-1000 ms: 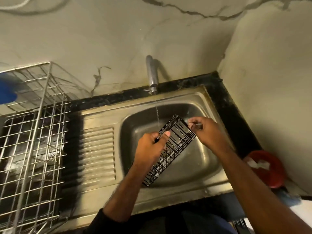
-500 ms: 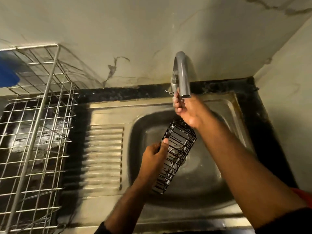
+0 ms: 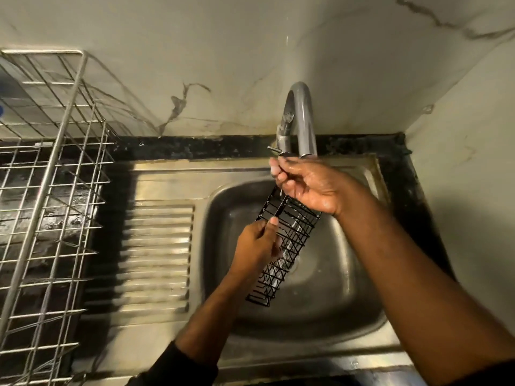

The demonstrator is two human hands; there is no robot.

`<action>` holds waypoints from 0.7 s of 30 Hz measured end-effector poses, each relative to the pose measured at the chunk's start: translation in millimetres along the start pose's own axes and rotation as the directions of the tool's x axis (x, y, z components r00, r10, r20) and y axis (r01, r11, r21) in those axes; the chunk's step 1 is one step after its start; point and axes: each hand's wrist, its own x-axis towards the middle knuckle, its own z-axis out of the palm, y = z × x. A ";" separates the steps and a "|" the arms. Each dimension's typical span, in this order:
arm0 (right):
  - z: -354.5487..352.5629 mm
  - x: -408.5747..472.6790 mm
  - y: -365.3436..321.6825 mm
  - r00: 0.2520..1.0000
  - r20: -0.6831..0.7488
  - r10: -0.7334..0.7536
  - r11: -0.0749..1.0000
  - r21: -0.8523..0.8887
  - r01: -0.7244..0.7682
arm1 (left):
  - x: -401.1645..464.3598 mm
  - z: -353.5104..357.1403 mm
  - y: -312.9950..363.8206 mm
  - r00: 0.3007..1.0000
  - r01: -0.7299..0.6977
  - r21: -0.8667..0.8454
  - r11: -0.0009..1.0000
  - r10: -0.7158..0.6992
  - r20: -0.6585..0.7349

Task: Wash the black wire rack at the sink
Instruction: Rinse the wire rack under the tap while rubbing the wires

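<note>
The long black wire rack (image 3: 287, 246) hangs tilted over the basin of the stainless steel sink (image 3: 328, 307), its upper end toward the basin's back edge. The left hand (image 3: 257, 246) grips its left side, fingers curled round the wires. The right hand (image 3: 309, 185), wet, has its curled fingers at the rack's upper end, directly under the grey curved metal tap (image 3: 302, 121); whether they clamp a wire cannot be told.

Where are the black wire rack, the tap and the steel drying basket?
black wire rack (image 3: 289, 240): head view, middle of its mesh.
tap (image 3: 305, 118): head view, curved spout.
steel drying basket (image 3: 50, 207): head view, front wire wall.
</note>
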 end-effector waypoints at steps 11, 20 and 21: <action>16.3 14.6 6.8 0.997 -0.072 0.017 0.994 0.109 -0.009 | -14.3 -5.1 4.9 0.995 0.003 -0.126 0.992 0.009 0.097; -4.0 9.6 10.1 0.996 0.071 -0.044 0.955 0.295 0.021 | -10.1 -3.5 18.7 0.987 0.066 -0.194 0.979 -0.036 0.156; -5.6 6.1 8.1 0.997 0.055 -0.063 0.959 0.281 0.045 | -10.8 -3.0 17.8 0.990 0.050 -0.178 0.983 -0.026 0.136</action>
